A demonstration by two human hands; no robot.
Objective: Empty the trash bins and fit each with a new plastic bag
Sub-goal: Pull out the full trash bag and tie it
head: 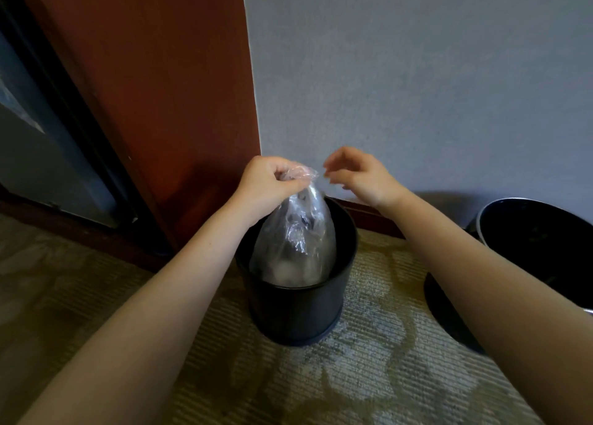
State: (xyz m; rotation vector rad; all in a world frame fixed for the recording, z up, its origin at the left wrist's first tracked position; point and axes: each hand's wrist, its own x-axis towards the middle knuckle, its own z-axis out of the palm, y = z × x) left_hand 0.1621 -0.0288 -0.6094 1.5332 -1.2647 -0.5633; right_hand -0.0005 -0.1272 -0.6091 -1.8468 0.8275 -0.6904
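Forearms [144,296] foremost; left hand [269,181] grips bag [298,242], contents unclear.

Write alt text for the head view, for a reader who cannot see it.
A left hand grips the gathered neck of a clear plastic bag that sits in a black bin on patterned carpet. The right hand hovers beside the neck, holding nothing.

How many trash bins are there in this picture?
2. One black bin stands on the carpet in the middle, a clear bag in it. The other bin is at the right edge, partly cut off. More may be out of view.
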